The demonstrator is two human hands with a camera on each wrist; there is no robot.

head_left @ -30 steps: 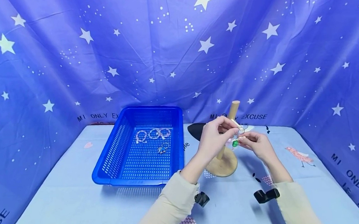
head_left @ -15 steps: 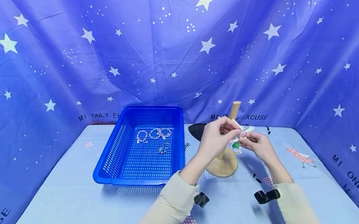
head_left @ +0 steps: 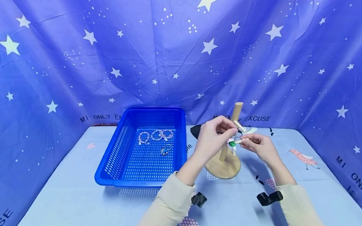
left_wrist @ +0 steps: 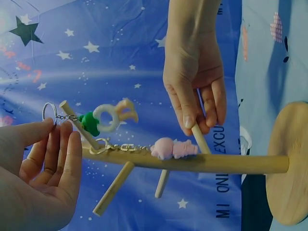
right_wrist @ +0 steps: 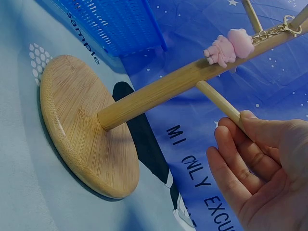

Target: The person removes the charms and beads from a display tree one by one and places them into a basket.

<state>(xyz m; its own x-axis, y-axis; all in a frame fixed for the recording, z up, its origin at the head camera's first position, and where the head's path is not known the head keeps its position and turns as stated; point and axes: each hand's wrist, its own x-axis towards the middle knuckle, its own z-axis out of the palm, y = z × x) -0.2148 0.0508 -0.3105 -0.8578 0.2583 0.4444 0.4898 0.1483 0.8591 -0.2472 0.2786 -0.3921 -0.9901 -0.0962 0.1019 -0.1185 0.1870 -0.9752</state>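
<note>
My left hand (left_wrist: pixel 38 168) pinches the ring of a green keychain (left_wrist: pixel 98 120) between thumb and fingers (left_wrist: pixel 72 149), and the ring sits by the tip of an upper peg (left_wrist: pixel 79 127) on the wooden stand (left_wrist: pixel 216 163). The charm dangles just past my fingertips. My right hand (left_wrist: pixel 195 72) has its fingers (right_wrist: pixel 240 149) curled round a lower peg (right_wrist: pixel 219 103). A pink keychain (left_wrist: pixel 173 148) hangs along the pole between my two hands. The stand's round base (right_wrist: pixel 82 130) rests on the tabletop (head_left: pixel 63 209). Well off to the left of my fingers sits a blue basket (head_left: pixel 111 165) with bracelets (head_left: pixel 155 135) inside.
</note>
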